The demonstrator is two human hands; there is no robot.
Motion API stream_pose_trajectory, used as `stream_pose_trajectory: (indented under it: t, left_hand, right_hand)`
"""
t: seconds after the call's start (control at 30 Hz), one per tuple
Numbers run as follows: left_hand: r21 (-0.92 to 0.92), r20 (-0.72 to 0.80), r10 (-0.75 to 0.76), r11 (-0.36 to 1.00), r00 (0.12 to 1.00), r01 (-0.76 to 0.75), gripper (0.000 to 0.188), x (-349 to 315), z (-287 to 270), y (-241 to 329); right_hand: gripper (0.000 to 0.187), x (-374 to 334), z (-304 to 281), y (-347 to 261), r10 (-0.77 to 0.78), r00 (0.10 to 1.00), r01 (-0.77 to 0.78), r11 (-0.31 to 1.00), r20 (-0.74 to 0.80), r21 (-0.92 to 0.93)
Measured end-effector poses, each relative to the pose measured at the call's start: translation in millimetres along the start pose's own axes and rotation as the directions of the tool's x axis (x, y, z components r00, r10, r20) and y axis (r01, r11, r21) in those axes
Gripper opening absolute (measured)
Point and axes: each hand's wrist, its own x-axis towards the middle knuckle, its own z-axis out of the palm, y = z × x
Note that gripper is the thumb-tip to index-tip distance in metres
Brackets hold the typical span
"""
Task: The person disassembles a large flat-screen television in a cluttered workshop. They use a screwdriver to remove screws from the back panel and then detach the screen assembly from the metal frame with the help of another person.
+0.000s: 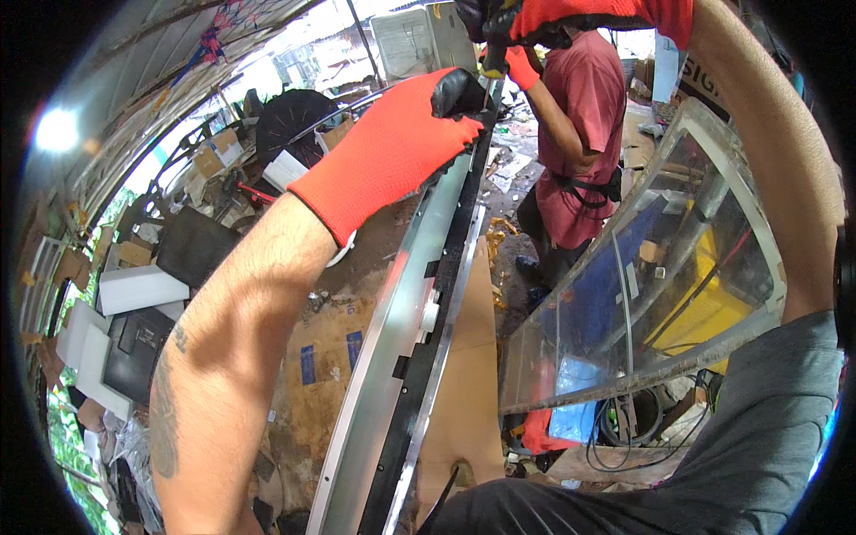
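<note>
A long, narrow panel [379, 392] with a pale metal face and a black inner channel runs from the lower edge up to the top middle. My left hand [401, 143], in a red glove with black fingertips, is closed on the panel's far end. Above it, my right hand [580, 13], gloved alike, is closed around the yellow-and-black handle of a screwdriver [496, 61]. Its thin shaft points down beside my left fingertips. The glove and the frame's top edge partly hide the tip and whatever it touches.
A co-worker in a red shirt [584, 107] stands just beyond, a red-gloved hand near the panel's far end. At right leans a curved, framed clear sheet [776, 241]. Flattened cardboard [473, 383] lies beneath the panel. White foam blocks [143, 287] and scrap pile up at left.
</note>
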Motion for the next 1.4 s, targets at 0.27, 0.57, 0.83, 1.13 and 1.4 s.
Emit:
stream_pose_trajectory:
  t: [0.27,0.57,0.83,1.13,1.4]
  left_hand:
    - [-0.020,-0.022,-0.042,0.999,0.999,0.041,0.026,3.6,2.5,0.8]
    - [0.119,0.181,-0.191,0.978,0.965,0.171,0.033,-5.1,-8.3,13.9]
    - [0.159,0.363,-0.325,0.945,0.873,0.285,0.078,-29.8,-17.3,52.1]
    - [0.605,0.330,-0.302,0.795,0.894,0.044,0.059,-70.3,-12.6,59.8]
    - [0.614,0.193,-0.565,0.707,0.802,0.350,0.056,-58.2,-1.8,76.6]
  right_hand:
    - [0.017,0.1,-2.0,17.9,-0.007,1.000,0.007,0.999,-0.011,0.041]
    - [0.025,-6.4,-4.5,-1.3,0.154,0.988,-0.156,0.986,0.028,0.059]
    - [0.026,-11.8,-8.1,9.4,0.071,0.997,-0.071,0.997,-0.026,0.017]
    - [0.022,-0.7,-11.0,20.4,-0.005,0.999,-0.002,0.993,0.052,0.120]
    - [0.020,5.9,-12.5,20.9,0.045,0.998,-0.042,0.997,-0.032,0.071]
